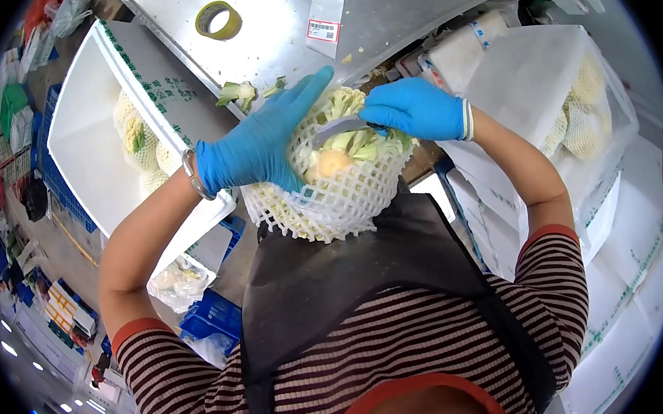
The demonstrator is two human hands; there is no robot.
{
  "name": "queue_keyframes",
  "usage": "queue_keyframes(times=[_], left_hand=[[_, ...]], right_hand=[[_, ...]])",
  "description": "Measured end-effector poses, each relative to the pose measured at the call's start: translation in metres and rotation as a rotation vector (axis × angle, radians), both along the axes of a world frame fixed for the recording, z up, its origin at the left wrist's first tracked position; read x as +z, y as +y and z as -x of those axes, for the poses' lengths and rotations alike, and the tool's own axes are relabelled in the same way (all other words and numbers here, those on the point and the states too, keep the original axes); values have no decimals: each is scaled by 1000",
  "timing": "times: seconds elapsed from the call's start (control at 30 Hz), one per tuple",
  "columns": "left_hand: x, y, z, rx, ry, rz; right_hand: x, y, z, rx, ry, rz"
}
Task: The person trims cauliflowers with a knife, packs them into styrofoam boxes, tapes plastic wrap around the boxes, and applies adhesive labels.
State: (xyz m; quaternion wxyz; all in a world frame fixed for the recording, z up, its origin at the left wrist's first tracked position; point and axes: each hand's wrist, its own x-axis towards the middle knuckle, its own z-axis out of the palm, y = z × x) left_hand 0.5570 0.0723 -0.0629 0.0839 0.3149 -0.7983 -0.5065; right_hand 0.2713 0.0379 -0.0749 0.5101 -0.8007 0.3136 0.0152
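A cauliflower sits in a white foam net close to my apron, its pale cut stem facing up. My left hand, in a blue glove, grips its left side, with the thumb low on the net and the other fingers extended along the far side. In my right hand, also gloved in blue, is a knife, its handle mostly hidden by the fingers. The curved knife blade lies across the leaf stalks at the top of the cauliflower. Trimmed leaf pieces lie on the table edge beyond my left hand.
The metal table ahead carries a roll of yellow tape and a labelled plastic bag. White foam boxes with netted cauliflowers stand left and right. A blue crate is low at left.
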Motion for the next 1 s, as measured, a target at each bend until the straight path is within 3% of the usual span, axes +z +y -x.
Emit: queue_keyframes(times=[0.1,0.2,0.3,0.33,0.43,0.57,0.67,0.77,0.9,0.93,1.0], left_hand=[[4,0,0,-19,-6,-64],[8,1,-1,-41,30,-17],[6,4,-1,-53,28,-25],[7,4,0,-61,18,-40],[11,7,3,-78,-2,-58],[11,13,1,-89,26,-45],[5,17,-1,-85,23,-36],[-2,20,-1,-75,4,25],[3,17,6,-95,8,49],[2,18,6,-89,-1,17],[0,16,8,-89,-14,-48]], right_hand=[[14,-1,-9,13,164,32],[24,7,-9,-309,63,-360],[10,23,-18,217,-77,626],[12,26,-24,191,48,517],[22,31,-42,141,234,537],[13,45,-20,348,76,752],[15,51,-2,468,175,776],[15,68,-2,272,91,826],[6,62,-16,49,168,623],[15,61,-20,110,282,618],[13,61,-25,82,185,627]])
